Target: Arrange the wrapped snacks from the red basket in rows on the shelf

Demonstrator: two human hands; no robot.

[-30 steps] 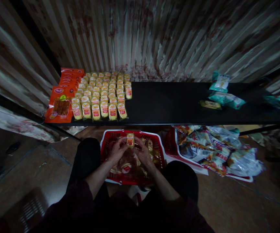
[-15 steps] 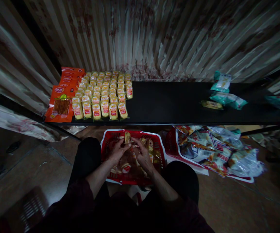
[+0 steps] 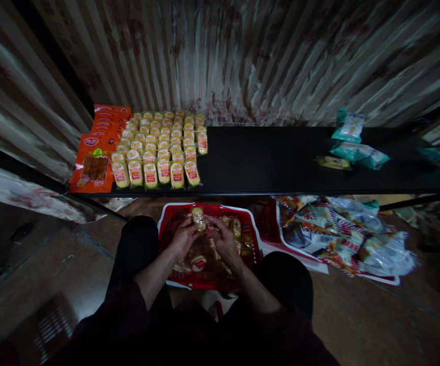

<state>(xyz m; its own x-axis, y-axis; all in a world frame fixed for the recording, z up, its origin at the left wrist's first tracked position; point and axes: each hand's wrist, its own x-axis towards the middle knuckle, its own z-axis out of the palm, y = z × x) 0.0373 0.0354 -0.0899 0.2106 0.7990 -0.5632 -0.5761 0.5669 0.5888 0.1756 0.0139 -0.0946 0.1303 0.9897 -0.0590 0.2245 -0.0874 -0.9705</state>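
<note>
Above a red basket [image 3: 256,229] with a white rim, my left hand [image 3: 184,236] and my right hand [image 3: 223,239] hold a small wrapped snack cake [image 3: 198,218] between their fingers. Its clear wrapper shows a yellowish cake inside. More wrapped cakes [image 3: 235,227] lie in the basket below and beside my hands, one of them with a red label [image 3: 198,263]. On the black shelf [image 3: 258,162] ahead, rows of similar wrapped cakes [image 3: 164,170] are lined up at the left, labels facing me.
Orange snack packets [image 3: 93,162] overlap at the shelf's left end. Teal packets [image 3: 359,154] and a single wrapped cake [image 3: 333,162] lie to the right. A second basket [image 3: 271,223] full of striped bags [image 3: 342,244] stands under the shelf edge. A pleated curtain [image 3: 227,61] hangs behind.
The cake between my hands has turned so that its broader face shows. My hands stay over the basket, with only small finger shifts.
</note>
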